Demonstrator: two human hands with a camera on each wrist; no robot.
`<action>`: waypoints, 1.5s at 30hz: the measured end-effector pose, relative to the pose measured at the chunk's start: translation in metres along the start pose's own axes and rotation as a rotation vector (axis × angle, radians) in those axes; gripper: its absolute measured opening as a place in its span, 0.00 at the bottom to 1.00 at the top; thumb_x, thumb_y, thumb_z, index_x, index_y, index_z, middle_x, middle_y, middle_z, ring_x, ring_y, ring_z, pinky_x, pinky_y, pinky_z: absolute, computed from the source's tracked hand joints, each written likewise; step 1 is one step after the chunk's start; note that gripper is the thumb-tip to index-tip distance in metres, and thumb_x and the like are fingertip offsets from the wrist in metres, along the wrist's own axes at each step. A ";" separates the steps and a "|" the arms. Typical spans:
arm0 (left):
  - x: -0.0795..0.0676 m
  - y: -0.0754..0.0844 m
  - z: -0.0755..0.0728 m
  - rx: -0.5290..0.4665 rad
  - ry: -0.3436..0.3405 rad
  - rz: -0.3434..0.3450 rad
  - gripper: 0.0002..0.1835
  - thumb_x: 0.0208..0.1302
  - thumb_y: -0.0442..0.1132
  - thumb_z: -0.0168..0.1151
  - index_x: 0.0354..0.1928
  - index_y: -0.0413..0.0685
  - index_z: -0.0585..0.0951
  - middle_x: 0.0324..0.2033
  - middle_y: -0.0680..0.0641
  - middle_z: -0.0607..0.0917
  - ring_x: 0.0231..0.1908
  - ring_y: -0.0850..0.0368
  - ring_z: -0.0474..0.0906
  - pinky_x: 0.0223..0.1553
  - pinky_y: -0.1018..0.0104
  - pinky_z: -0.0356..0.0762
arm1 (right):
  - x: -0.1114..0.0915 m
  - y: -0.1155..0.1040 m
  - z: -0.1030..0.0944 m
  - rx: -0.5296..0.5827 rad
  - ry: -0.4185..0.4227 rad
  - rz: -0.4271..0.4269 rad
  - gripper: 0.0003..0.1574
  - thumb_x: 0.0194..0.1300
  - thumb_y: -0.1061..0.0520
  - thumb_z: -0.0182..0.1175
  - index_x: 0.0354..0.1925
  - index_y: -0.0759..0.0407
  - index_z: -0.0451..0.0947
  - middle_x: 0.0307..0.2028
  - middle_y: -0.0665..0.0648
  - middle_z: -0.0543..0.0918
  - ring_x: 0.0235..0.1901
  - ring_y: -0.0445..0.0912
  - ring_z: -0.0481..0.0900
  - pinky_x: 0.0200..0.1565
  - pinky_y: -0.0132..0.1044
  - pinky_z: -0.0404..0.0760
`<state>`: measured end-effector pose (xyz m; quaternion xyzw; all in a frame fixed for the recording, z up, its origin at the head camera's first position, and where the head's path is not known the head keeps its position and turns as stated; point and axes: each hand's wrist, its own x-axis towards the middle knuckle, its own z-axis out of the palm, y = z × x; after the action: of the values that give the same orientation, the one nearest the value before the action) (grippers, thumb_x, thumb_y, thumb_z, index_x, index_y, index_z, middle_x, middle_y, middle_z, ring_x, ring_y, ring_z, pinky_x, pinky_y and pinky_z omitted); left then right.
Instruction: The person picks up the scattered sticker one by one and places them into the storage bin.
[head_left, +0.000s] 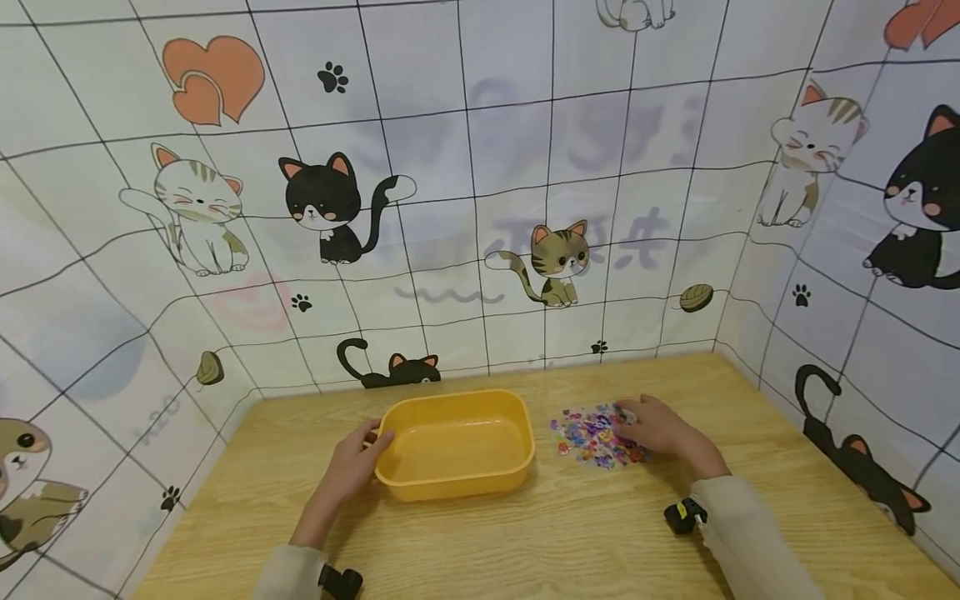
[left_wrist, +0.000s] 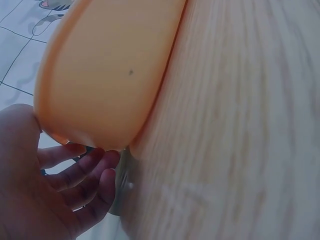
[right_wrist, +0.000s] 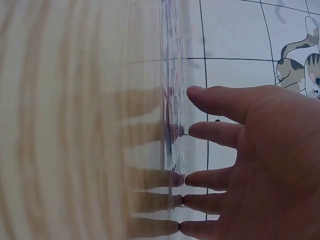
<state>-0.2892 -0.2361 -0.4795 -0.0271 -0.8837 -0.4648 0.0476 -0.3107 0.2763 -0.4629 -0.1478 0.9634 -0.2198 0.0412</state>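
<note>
A yellow plastic basin (head_left: 457, 487) sits on the table. My left hand (head_left: 354, 460) holds its left end, thumb over the rim and fingers along the outer wall. In the left wrist view the fingers (left_wrist: 82, 177) bend at the end of the basin (left_wrist: 107, 70). To the right lies a flat, loose-looking spread of tiny multicoloured shiny pieces (head_left: 596, 437); their exact kind is too small to tell. My right hand (head_left: 660, 427) is over their right side. In the right wrist view its fingers (right_wrist: 212, 178) stretch out, spread apart, tips touching the thin layer of shiny pieces (right_wrist: 175, 115).
The light wood table (head_left: 570, 542) meets a back wall (head_left: 450, 325) and side walls covered in a cat-print grid sheet. A small black device (head_left: 341, 582) is strapped at my left sleeve, another black device (head_left: 684, 517) at my right.
</note>
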 end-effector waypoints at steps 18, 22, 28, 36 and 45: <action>0.000 0.001 -0.003 -0.004 -0.029 -0.017 0.22 0.76 0.50 0.58 0.63 0.44 0.78 0.43 0.40 0.81 0.35 0.55 0.79 0.29 0.66 0.83 | 0.003 -0.008 0.000 -0.045 -0.033 0.033 0.30 0.70 0.54 0.65 0.62 0.74 0.76 0.62 0.79 0.75 0.54 0.67 0.80 0.58 0.63 0.77; 0.000 0.001 -0.003 0.003 -0.027 -0.015 0.23 0.76 0.50 0.58 0.64 0.42 0.78 0.43 0.39 0.81 0.35 0.55 0.80 0.29 0.66 0.83 | 0.004 -0.013 0.001 -0.040 -0.008 0.059 0.26 0.69 0.55 0.66 0.57 0.72 0.79 0.53 0.71 0.83 0.42 0.54 0.83 0.51 0.57 0.82; 0.000 -0.001 -0.002 0.014 -0.023 -0.008 0.23 0.76 0.50 0.58 0.63 0.43 0.78 0.43 0.39 0.81 0.36 0.55 0.79 0.30 0.67 0.82 | 0.006 -0.019 0.003 -0.123 0.109 0.071 0.21 0.61 0.54 0.72 0.49 0.65 0.85 0.46 0.66 0.84 0.44 0.59 0.80 0.44 0.59 0.81; 0.001 -0.001 -0.003 0.030 -0.023 -0.008 0.23 0.76 0.51 0.58 0.63 0.43 0.78 0.44 0.39 0.82 0.37 0.53 0.80 0.32 0.67 0.80 | 0.004 -0.021 0.002 -0.047 0.090 0.173 0.29 0.62 0.54 0.70 0.58 0.66 0.78 0.45 0.66 0.87 0.28 0.49 0.78 0.34 0.48 0.78; 0.001 -0.002 -0.003 0.010 -0.042 -0.026 0.24 0.77 0.52 0.57 0.65 0.44 0.77 0.44 0.40 0.81 0.38 0.54 0.79 0.33 0.68 0.80 | 0.005 -0.018 -0.001 0.062 0.068 0.212 0.49 0.58 0.55 0.72 0.71 0.72 0.63 0.46 0.69 0.84 0.34 0.52 0.76 0.40 0.51 0.78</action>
<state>-0.2903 -0.2396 -0.4789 -0.0250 -0.8871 -0.4602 0.0230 -0.3105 0.2600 -0.4547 -0.0362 0.9672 -0.2487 0.0362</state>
